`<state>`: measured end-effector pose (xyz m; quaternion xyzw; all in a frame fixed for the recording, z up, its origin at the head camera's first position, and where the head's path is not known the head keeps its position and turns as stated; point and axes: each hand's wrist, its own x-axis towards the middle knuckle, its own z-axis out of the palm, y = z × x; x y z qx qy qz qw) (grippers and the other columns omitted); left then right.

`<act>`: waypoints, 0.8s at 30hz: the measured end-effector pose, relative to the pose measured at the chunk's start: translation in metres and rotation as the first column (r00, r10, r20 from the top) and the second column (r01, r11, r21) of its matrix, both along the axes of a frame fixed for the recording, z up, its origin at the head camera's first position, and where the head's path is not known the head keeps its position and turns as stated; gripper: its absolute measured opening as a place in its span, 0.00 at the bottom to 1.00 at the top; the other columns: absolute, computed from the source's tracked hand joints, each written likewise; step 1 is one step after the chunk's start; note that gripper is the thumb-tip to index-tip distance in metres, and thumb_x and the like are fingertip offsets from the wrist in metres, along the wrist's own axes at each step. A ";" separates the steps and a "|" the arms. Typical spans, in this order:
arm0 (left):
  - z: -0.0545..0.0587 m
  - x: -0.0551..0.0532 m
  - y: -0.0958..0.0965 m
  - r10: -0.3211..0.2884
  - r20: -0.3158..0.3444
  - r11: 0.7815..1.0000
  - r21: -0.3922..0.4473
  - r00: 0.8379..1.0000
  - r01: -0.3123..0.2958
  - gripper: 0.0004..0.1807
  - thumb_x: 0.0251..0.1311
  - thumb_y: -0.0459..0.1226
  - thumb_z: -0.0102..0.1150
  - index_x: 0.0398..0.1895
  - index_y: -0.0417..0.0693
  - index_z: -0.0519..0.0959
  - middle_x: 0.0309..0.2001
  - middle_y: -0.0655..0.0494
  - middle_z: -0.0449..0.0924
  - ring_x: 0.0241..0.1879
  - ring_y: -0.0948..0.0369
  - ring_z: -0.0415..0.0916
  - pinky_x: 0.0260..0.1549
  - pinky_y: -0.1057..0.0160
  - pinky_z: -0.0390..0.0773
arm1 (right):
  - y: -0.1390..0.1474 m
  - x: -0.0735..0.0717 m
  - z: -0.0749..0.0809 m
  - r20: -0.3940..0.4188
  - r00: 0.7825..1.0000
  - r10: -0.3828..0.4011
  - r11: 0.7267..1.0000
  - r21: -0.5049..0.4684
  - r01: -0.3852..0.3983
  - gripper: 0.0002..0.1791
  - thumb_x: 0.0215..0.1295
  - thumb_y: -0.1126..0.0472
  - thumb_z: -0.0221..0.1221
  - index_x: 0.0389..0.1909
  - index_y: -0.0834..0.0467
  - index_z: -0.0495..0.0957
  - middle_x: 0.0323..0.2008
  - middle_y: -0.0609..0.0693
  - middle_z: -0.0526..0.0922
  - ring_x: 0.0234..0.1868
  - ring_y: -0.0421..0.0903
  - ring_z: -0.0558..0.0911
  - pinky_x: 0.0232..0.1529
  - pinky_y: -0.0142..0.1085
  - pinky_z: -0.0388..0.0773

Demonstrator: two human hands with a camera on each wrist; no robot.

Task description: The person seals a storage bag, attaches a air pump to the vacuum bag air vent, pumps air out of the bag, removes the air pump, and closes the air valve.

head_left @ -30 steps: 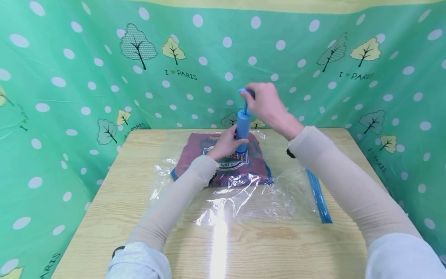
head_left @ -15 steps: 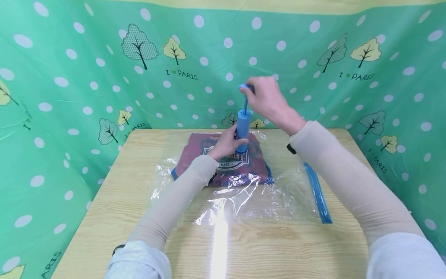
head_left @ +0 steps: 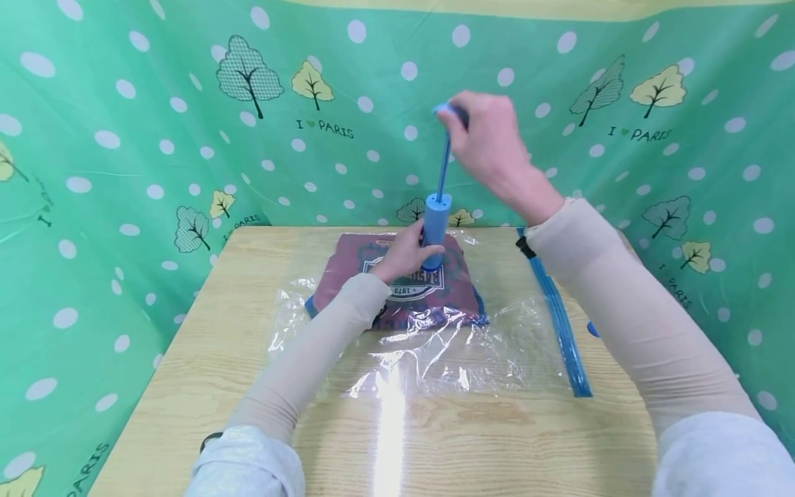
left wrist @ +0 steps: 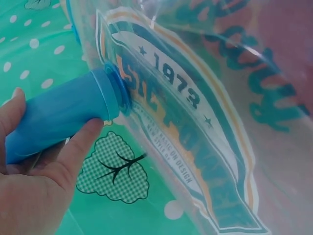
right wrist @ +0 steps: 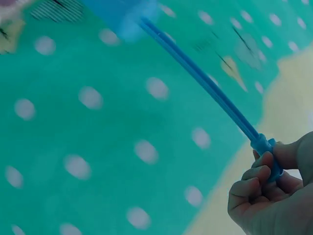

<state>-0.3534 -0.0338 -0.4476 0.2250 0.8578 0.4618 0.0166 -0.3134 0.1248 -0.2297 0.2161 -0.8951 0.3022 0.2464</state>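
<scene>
A light-blue hand pump [head_left: 436, 224] stands upright over a clear plastic storage bag [head_left: 522, 352]. Inside the bag lies a folded maroon garment [head_left: 344, 269] with a printed badge reading 1973. My left hand [head_left: 405, 255] grips the pump's barrel near its base. In the left wrist view, the barrel's end sits against a round blue valve [left wrist: 123, 90] on the bag. My right hand [head_left: 493, 141] holds the pump's T-shaped handle [right wrist: 264, 144] high above the barrel. Between handle and barrel a long stretch of thin blue rod [head_left: 444, 166] shows.
A blue zip strip [head_left: 568, 342] runs along the bag's right edge. Beside it a small round blue piece [head_left: 593, 329] lies partly behind my right sleeve. The wooden table [head_left: 180, 386] ends at a green dotted curtain [head_left: 373, 62] behind and on both sides.
My right hand has risen, drawing the rod much farther out of the barrel. The left hand and the bag stay put. The small blue piece beside my right sleeve has come into sight.
</scene>
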 end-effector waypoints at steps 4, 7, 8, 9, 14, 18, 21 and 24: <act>0.002 -0.001 0.000 0.012 0.019 1.000 -0.025 1.000 -0.011 0.32 0.73 0.39 0.66 0.75 0.39 0.66 0.66 0.39 0.77 0.63 0.45 0.78 0.62 0.50 0.77 | -0.003 -0.008 -0.040 0.136 0.991 0.020 0.997 0.067 -0.029 0.17 0.84 0.56 0.52 0.52 0.66 0.82 0.32 0.56 0.81 0.26 0.50 0.75 0.30 0.38 0.73; 0.003 -0.002 0.000 0.012 0.022 1.000 -0.024 1.000 -0.011 0.33 0.73 0.39 0.66 0.76 0.41 0.65 0.66 0.39 0.77 0.64 0.46 0.77 0.62 0.50 0.77 | -0.005 -0.013 -0.067 0.133 0.991 0.016 0.994 0.109 -0.030 0.16 0.83 0.57 0.54 0.50 0.66 0.83 0.33 0.57 0.83 0.26 0.51 0.77 0.30 0.40 0.72; 0.002 -0.003 0.000 0.012 0.020 1.000 -0.018 1.000 -0.012 0.33 0.73 0.39 0.66 0.76 0.42 0.65 0.66 0.39 0.77 0.63 0.46 0.78 0.62 0.50 0.77 | -0.005 -0.014 -0.074 0.129 0.992 0.016 0.992 0.120 -0.031 0.16 0.83 0.57 0.54 0.49 0.66 0.83 0.32 0.58 0.83 0.26 0.52 0.77 0.30 0.41 0.72; 0.003 -0.003 -0.001 0.013 0.020 1.000 -0.009 1.000 -0.012 0.32 0.73 0.38 0.66 0.76 0.42 0.66 0.65 0.39 0.77 0.63 0.45 0.78 0.62 0.50 0.77 | -0.005 -0.016 -0.079 0.126 0.992 0.017 0.992 0.124 -0.033 0.15 0.83 0.57 0.54 0.48 0.66 0.83 0.32 0.58 0.83 0.26 0.52 0.77 0.30 0.41 0.72; 0.003 -0.004 -0.002 0.010 0.004 1.000 0.002 1.000 -0.010 0.30 0.72 0.37 0.66 0.73 0.40 0.68 0.63 0.39 0.79 0.61 0.46 0.80 0.61 0.51 0.78 | -0.003 -0.018 -0.085 0.141 0.989 0.038 0.988 0.144 -0.058 0.15 0.82 0.57 0.55 0.43 0.64 0.83 0.29 0.57 0.83 0.25 0.51 0.76 0.29 0.41 0.70; 0.003 -0.003 0.000 0.014 0.017 1.000 -0.015 1.000 -0.014 0.31 0.73 0.37 0.66 0.74 0.39 0.67 0.64 0.39 0.78 0.62 0.45 0.79 0.62 0.50 0.77 | 0.000 -0.015 -0.068 0.143 0.989 0.049 0.990 0.121 -0.066 0.15 0.82 0.58 0.56 0.43 0.66 0.84 0.27 0.56 0.81 0.22 0.49 0.72 0.27 0.40 0.68; 0.003 0.000 0.001 0.018 0.030 0.999 -0.027 0.999 -0.017 0.32 0.73 0.37 0.66 0.74 0.39 0.66 0.66 0.38 0.77 0.63 0.45 0.78 0.63 0.49 0.76 | 0.000 -0.009 -0.047 0.135 0.990 0.050 0.996 0.062 -0.058 0.16 0.82 0.58 0.55 0.48 0.66 0.85 0.28 0.55 0.79 0.21 0.49 0.68 0.26 0.38 0.66; 0.003 0.001 0.001 0.016 0.018 0.999 -0.029 1.000 -0.015 0.32 0.72 0.38 0.67 0.73 0.38 0.66 0.65 0.38 0.77 0.63 0.44 0.78 0.63 0.49 0.76 | -0.001 -0.005 -0.021 0.086 0.995 0.041 0.999 -0.002 -0.041 0.16 0.83 0.57 0.55 0.50 0.66 0.85 0.29 0.56 0.80 0.22 0.48 0.67 0.27 0.37 0.66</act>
